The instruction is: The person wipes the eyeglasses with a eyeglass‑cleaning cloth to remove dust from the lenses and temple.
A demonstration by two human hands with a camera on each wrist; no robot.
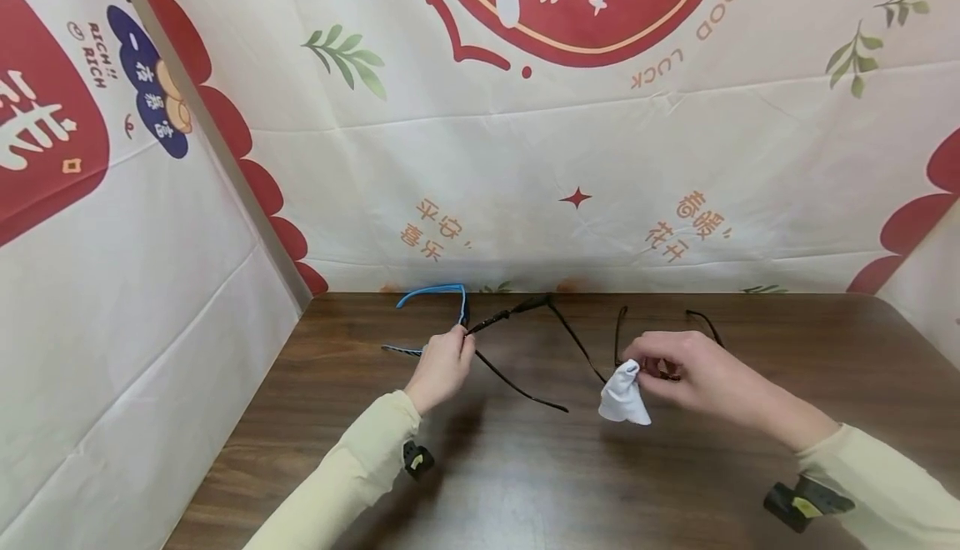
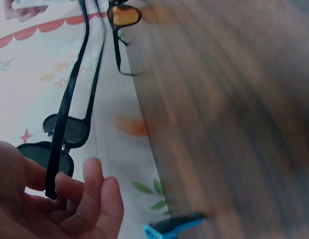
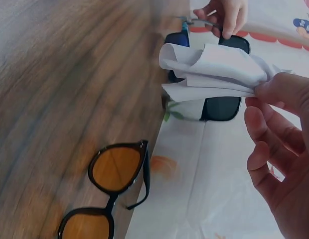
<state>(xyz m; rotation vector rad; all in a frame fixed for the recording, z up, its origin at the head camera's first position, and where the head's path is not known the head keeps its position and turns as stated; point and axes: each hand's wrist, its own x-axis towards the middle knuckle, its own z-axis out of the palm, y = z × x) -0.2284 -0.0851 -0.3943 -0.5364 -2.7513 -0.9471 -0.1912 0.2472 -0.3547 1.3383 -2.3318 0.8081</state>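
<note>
My left hand point(image 1: 441, 368) grips a pair of black sunglasses point(image 1: 522, 389) at one end of the frame, near a hinge. Their temples hang spread and the dark lenses face away; both lenses show in the left wrist view. Thumb and fingertips of my right hand point(image 1: 701, 373) pinch a folded white cloth point(image 3: 214, 72), which droops just right of the sunglasses. Blue-framed sunglasses point(image 1: 437, 288) lie at the back left, partly behind my left hand. Black-framed glasses with orange lenses point(image 3: 117, 168) lie behind my right hand, which covers much of them in the head view.
The brown wooden table point(image 1: 525, 483) ends at a white printed fabric backdrop point(image 1: 510, 167). A second fabric wall point(image 1: 150, 300) stands along the left. Each wrist carries a small black camera point(image 1: 797, 507).
</note>
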